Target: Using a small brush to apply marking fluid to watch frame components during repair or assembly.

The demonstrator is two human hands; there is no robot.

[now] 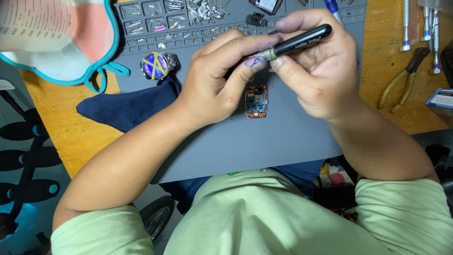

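Head view: hands [264, 71] gripping black tool [302, 40]

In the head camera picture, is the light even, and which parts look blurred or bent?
Head view: light is soft and even, with faint shadows under both hands; the small orange circuit board on the grey work mat is sharp; the near pale cloth with teal edge is blurred; the mat's edges bow slightly from wide-lens distortion.
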